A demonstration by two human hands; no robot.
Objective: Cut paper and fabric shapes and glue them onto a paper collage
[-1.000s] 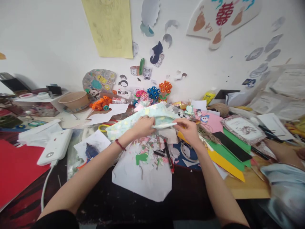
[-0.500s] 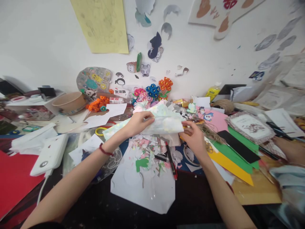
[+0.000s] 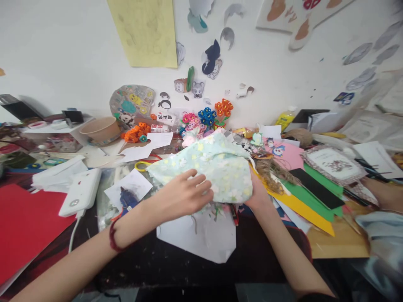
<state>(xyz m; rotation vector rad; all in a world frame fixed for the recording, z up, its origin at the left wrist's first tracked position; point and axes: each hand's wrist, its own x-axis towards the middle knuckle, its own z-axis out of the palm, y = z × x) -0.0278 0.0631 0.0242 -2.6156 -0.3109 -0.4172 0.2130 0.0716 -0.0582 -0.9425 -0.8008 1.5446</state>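
Observation:
A pale green cloth [image 3: 220, 167] with white and yellow flowers is lifted over the middle of the table. My right hand [image 3: 258, 193] grips its right edge, the fingers partly hidden behind the fabric. Across the front of the cloth lies my left hand [image 3: 185, 193], its fingers spread and slightly bent, not closed round anything. Below the cloth, a white paper sheet [image 3: 201, 237] bears scraps of cut paper, mostly covered now. A red and black pen [image 3: 234, 214] shows beside the sheet.
At left are a white power bank [image 3: 80, 193] with a cable, a blue glue gun [image 3: 126, 199] and a red sheet [image 3: 28, 226]. Beaded flowers [image 3: 207, 117] stand behind. Twine [image 3: 273, 174] and coloured card [image 3: 315, 197] lie right, near another person's hand [image 3: 384, 195].
The cloth has come nearer and opened out, showing its floral side and covering the scraps. My left hand has moved down, fingers spreading; my right has shifted lower at the cloth's edge.

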